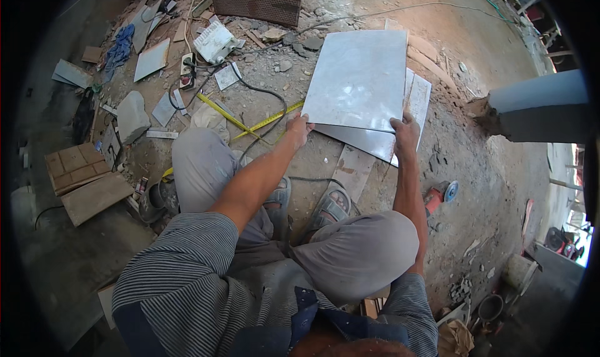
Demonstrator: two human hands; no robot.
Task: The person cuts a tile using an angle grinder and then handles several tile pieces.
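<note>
Both my hands grip the near edge of a large, glossy pale-grey tile (358,75) in front of me. My left hand (300,127) is closed on its near left corner, and my right hand (405,133) on its near right corner, thumb on top. Under it, turned at an angle, lies another tile (376,145), showing along the near and right sides. A narrow tile strip (351,174) lies on the ground below them. To the left, a yellow measuring tape (270,120) runs crossed over itself, one end close to my left hand.
A red angle grinder (441,196) rests on the ground right of my knee. Black cable (275,93) winds from a power strip (187,70) at the left. Tile offcuts (152,59) and rubble litter the left side. A round column (537,104) stands at the right, a brown perforated block (257,0) at the back.
</note>
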